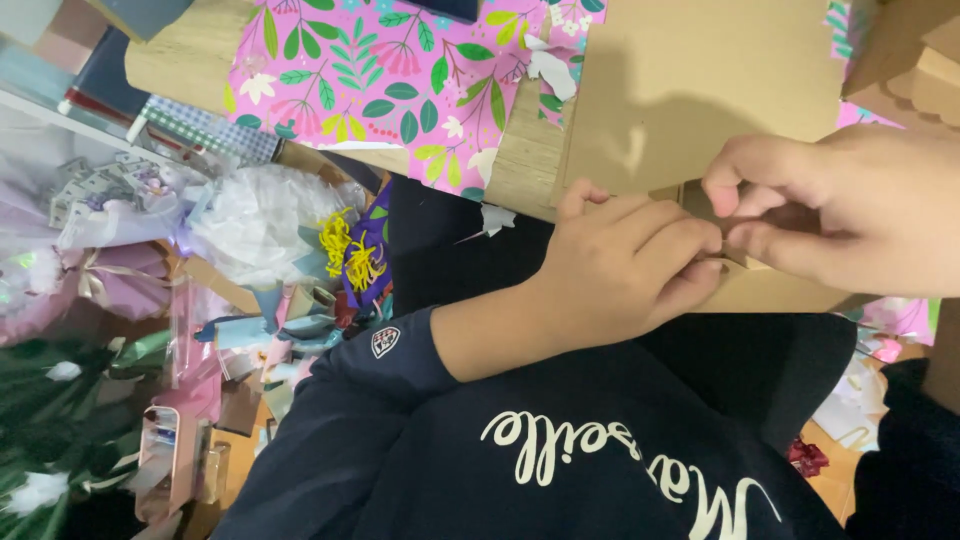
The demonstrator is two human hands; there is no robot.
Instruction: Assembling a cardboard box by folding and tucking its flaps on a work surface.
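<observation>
Both hands meet at the near edge of the cardboard sheet [700,90]. The left hand [620,270] pinches that edge closed-fingered, seemingly to steady it. The right hand [850,205] pinches beside it, fingertips nearly touching.

Looks like a craft/gift-wrapping corner, prob. a florist's or gift shop workspace, maybe home-run; view's too tight to say which. Evidence: pink floral wrapping paper [390,75] spread over a light wood tabletop [525,160], a plain brown cardboard sheet [700,80] on top, torn paper scraps [495,218] at the table edge. On the floor to one side: wrapped bouquets in lilac and white tissue [150,215], yellow curly ribbon [350,255], cellophane and paper offcuts [290,320], ribbon bits etc. in a messy heap.
</observation>
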